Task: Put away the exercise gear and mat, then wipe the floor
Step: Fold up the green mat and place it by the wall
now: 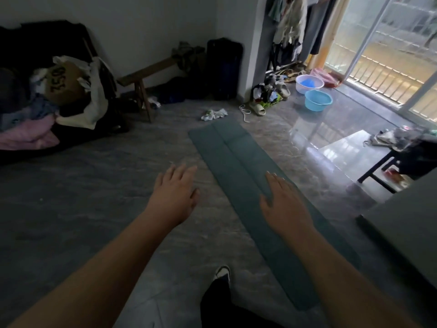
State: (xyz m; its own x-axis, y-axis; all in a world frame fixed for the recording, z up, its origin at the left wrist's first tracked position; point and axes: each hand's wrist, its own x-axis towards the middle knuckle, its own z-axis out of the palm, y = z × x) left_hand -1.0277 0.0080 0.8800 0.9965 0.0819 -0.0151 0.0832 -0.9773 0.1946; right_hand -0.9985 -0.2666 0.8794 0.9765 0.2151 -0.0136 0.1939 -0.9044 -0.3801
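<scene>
A dark green exercise mat [238, 162], folded lengthwise into a narrow strip, lies on the grey marbled floor and runs from the centre toward the lower right. My right hand [283, 204] hovers flat over the mat's near half, fingers spread, holding nothing; whether it touches the mat I cannot tell. My left hand [175, 192] is held out over the bare floor just left of the mat, fingers apart and empty. A white jump rope [244, 112] lies on the floor beyond the mat's far end.
A crumpled white cloth [214, 114] lies near the mat's far end. Two basins [318, 100] and slippers [257, 108] sit by the balcony door. A wooden bench [142, 79] and clothes pile [47, 102] stand left, a low black table [378, 166] right. My foot [222, 273] is below.
</scene>
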